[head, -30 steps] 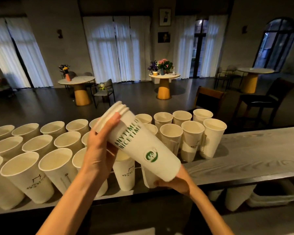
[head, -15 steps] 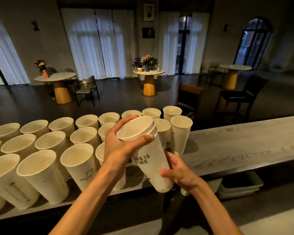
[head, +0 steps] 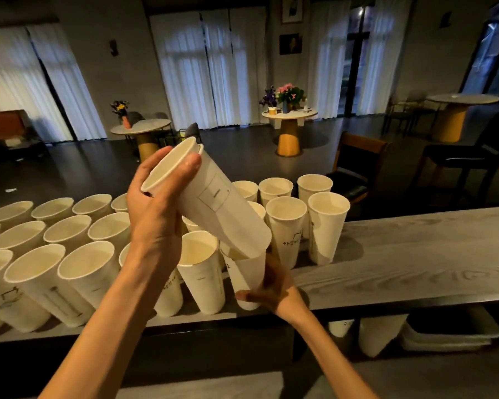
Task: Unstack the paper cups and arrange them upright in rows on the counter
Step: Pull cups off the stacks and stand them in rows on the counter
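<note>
A short stack of nested white paper cups [head: 213, 203] is held tilted above the counter, its mouth toward the upper left. My left hand [head: 156, 217] grips it at the rim. Lower down, my right hand [head: 271, 286], blurred, is closed around a single paper cup [head: 247, 279] that stands upright in the front row near the counter's near edge. Rows of upright cups [head: 285, 226] fill the left half of the grey wooden counter [head: 415, 254], several deep, reaching to the left edge of view [head: 32, 283].
Right of the cups the counter top is bare wood. Below it on the right sit stacked white bins [head: 450, 332] and more cups [head: 378, 332]. Beyond the counter stand dark chairs [head: 357, 162] and round tables [head: 288, 116].
My left hand has lifted and tilted the stack up and left. My right hand has drawn one cup off its bottom and brought it down to the counter's front row.
</note>
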